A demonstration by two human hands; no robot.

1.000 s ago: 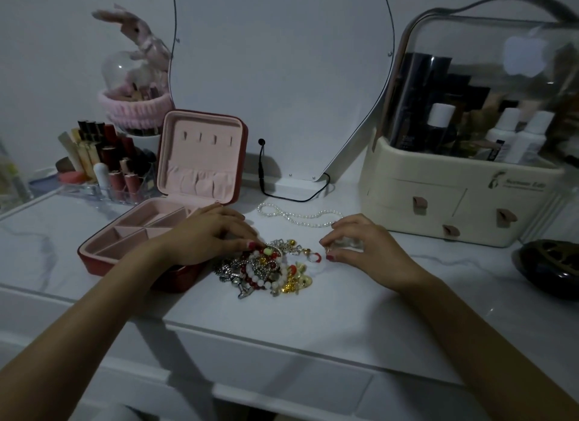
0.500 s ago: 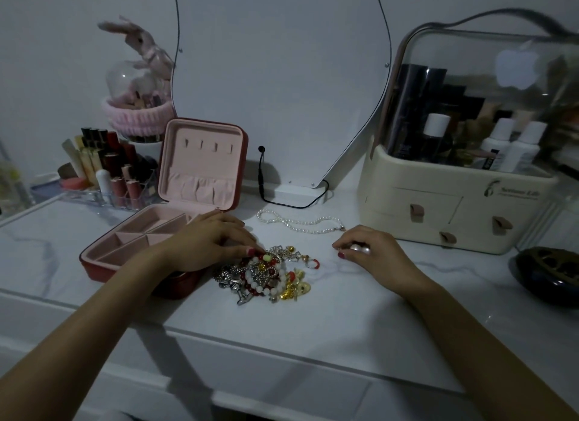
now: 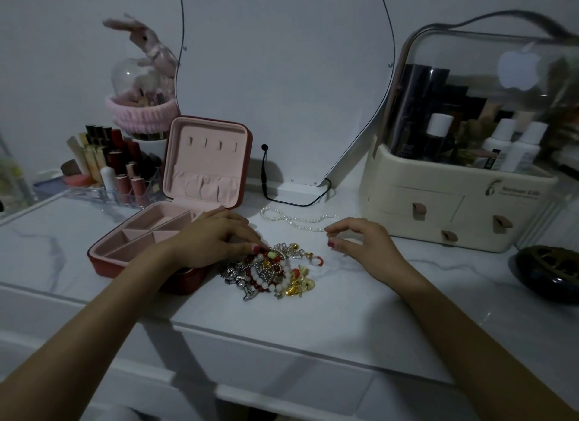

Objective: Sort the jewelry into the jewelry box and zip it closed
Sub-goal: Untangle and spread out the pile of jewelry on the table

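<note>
The red jewelry box (image 3: 106,265) lies open at the left, its pink compartments bare and its lid (image 3: 208,160) upright. A tangled jewelry pile (image 3: 269,272) of red, white, silver and gold pieces sits just right of the box. My left hand (image 3: 213,239) reaches over the box's front corner, and its fingertips touch the top of the pile. A pearl necklace (image 3: 297,221) lies behind the pile. My right hand (image 3: 357,240) arches over the table by the necklace's near end, with thumb and fingers curled round a small pale piece (image 3: 347,241).
A cream cosmetics organizer (image 3: 454,207) with a clear lid stands at the right, and a dark dish (image 3: 548,270) sits beside it. Lipsticks in a clear rack (image 3: 116,170) stand behind the box. A mirror (image 3: 282,76) with a black cable (image 3: 266,176) leans at the back.
My right hand slid slightly right, then drew back toward the pearl necklace's end. My left hand stays on the pile. The camera shifted a little.
</note>
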